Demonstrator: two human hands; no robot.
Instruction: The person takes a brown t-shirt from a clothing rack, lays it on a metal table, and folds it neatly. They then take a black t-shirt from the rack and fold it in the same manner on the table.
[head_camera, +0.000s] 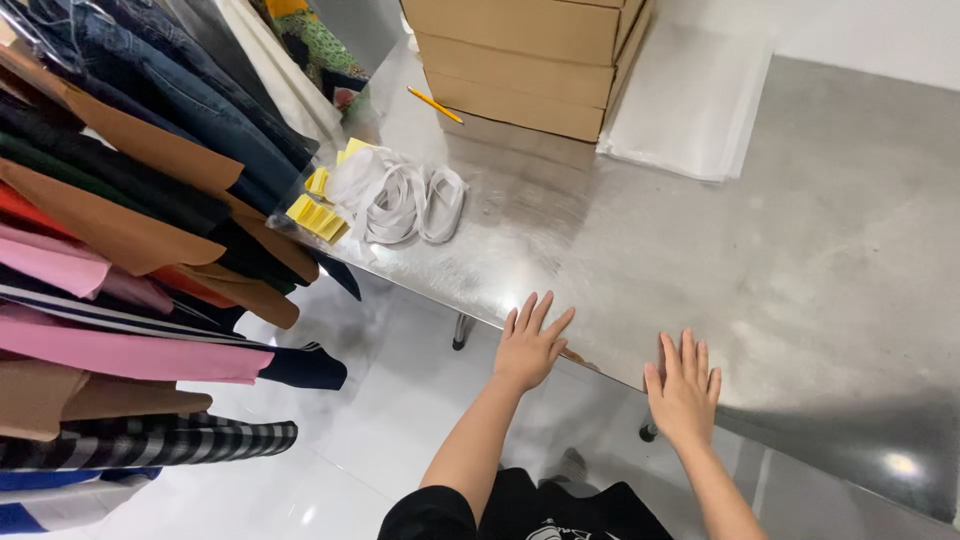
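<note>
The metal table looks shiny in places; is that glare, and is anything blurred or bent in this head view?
Head view: the steel table shows soft overhead glare, with one small bright spot near its lower right edge; the left hand and right hand at the table's near edge look sharp; the table edges slant and bow, wide-lens distortion; the white floor also reflects light.

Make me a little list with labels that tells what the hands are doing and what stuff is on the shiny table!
left hand: open, fingers spread, at the near edge of the metal table
right hand: open, flat at the same edge, holding nothing
on the table: white tape rolls, yellow paper tags, a yellow pencil, stacked cardboard boxes, a pile of clear bags
left of the table: hanging clothes, pink, brown, dark and checked
floor: white tiles
</note>
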